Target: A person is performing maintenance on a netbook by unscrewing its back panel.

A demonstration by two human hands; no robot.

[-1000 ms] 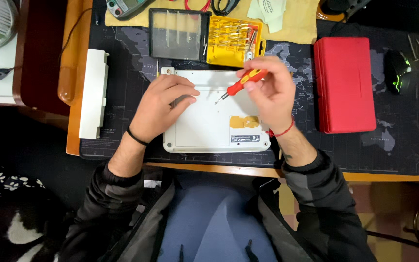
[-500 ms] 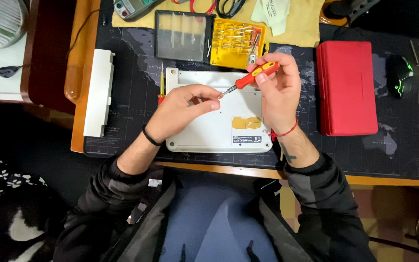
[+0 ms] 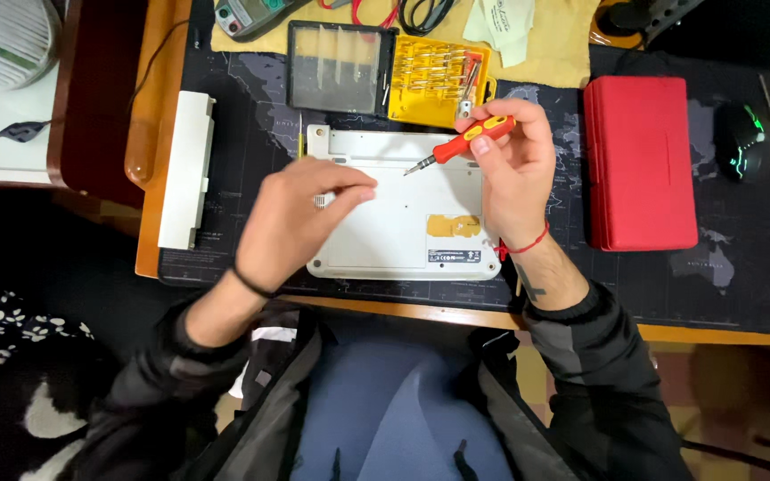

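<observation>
Presently: one white laptop (image 3: 385,223), underside up, on the dark desk mat (image 3: 251,134). One red-and-yellow screwdriver (image 3: 461,142), gripped in the right hand (image 3: 510,174) above the laptop's rear edge, tip pointing left. Left hand (image 3: 300,223) rests on the laptop, fingertips pinched; contents too small to tell. One yellow bit case (image 3: 434,80), open, rows of bits inside, clear lid (image 3: 340,67) alongside. One closed red case (image 3: 639,160). One mouse (image 3: 740,141).

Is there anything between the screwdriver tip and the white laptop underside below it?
Nothing visible. The right hand holds the screwdriver tip over bare white laptop underside; the left hand sits left of the tip, not under it.
</observation>
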